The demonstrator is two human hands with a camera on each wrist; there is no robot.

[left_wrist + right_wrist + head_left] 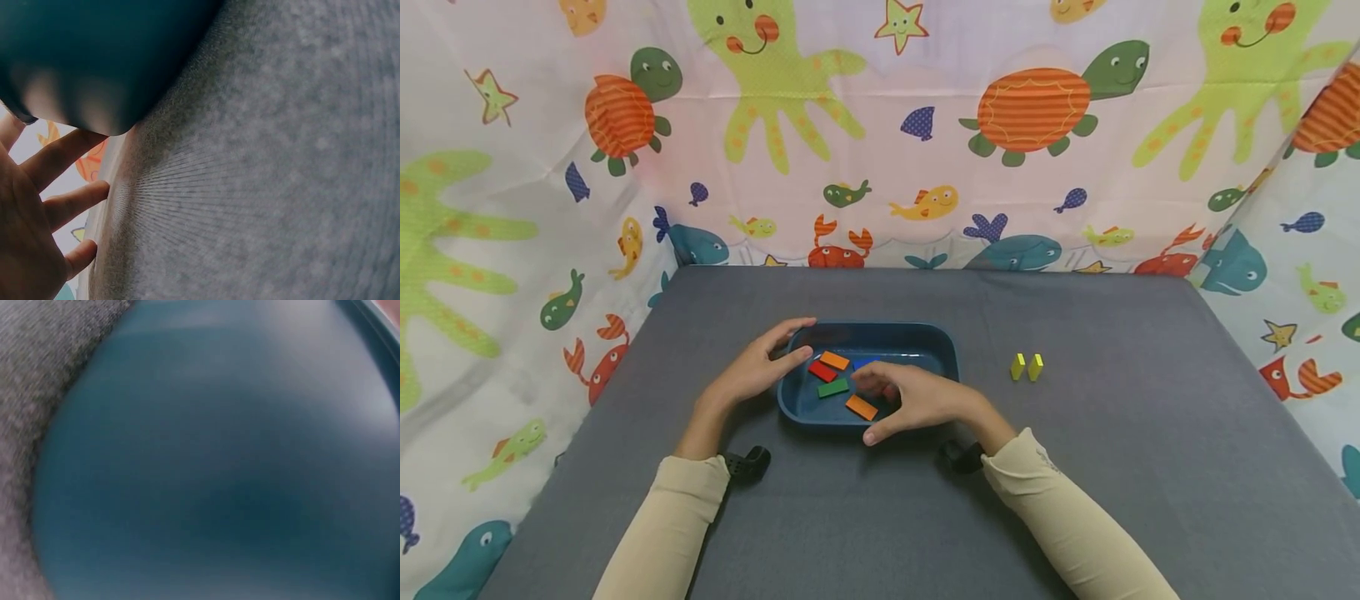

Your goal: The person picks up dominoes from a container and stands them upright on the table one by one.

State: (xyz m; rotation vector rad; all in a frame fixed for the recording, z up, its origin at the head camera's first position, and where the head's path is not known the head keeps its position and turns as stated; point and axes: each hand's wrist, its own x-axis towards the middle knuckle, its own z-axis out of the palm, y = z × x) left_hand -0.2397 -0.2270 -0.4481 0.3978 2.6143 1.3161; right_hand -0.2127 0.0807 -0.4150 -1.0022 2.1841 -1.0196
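So the tray [880, 333]'s roughly mid-table [865, 517], loose blocks [832, 387] mostly in its left half. Left hand [751, 368] is at its left end, right hand [921, 396] over the front right. Two more blocks [1017, 367] sit side by side off to the right, and cloth [880, 167] hangs behind.

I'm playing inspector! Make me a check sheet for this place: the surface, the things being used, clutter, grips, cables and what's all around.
Surface: grey table.
Job's things: a blue tray holds a red block, two orange blocks, a green block and a partly hidden blue block; two yellow blocks stand right of it.
Clutter: nothing seen.
Left grip: bare hand touching the tray's left end, fingers spread.
Right grip: bare hand over the tray, thumb apart from fingers; nothing held that I can see.
Cables: nothing seen.
Surroundings: sea-animal curtain behind and on both sides.
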